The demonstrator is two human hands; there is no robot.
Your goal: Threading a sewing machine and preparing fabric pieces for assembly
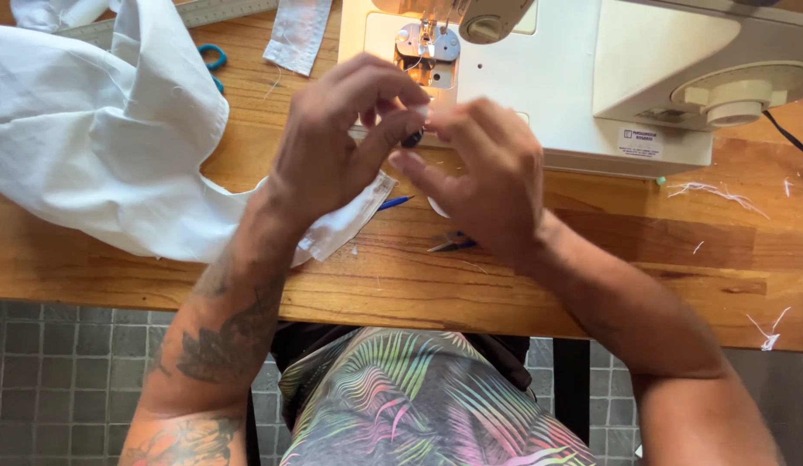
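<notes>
Head camera, looking down: a person seated at a wooden counter (643, 250) brought both hands together just in front of a cream sewing machine (591, 78). The left hand (332, 147) was curled, its thumb and fingertips pinching a small dark object (412, 138), too small to tell what it was. The right hand (488, 177) met it from the other side, fingertips closed narrowly against the same small piece, so that the two hands touched around it. The object sat between the fingertips, above the counter's surface and just short of the machine's base, below the metal presser foot and needle plate (429, 45).

A large white cloth (99, 129) lay bunched at the left of the counter, one folded strip of it running under the left wrist. A second, smaller white piece of cloth (298, 33) lay near the top edge, beside blue-handled scissors (213, 59) half hidden by the big cloth, and a ruler (220, 12) lay at the far edge. A blue pen (393, 203) and a small snipping tool (451, 244) rested beneath the hands. Loose white threads (721, 194) were scattered on the right of the counter. Grey floor tiles (65, 380) showed below.
</notes>
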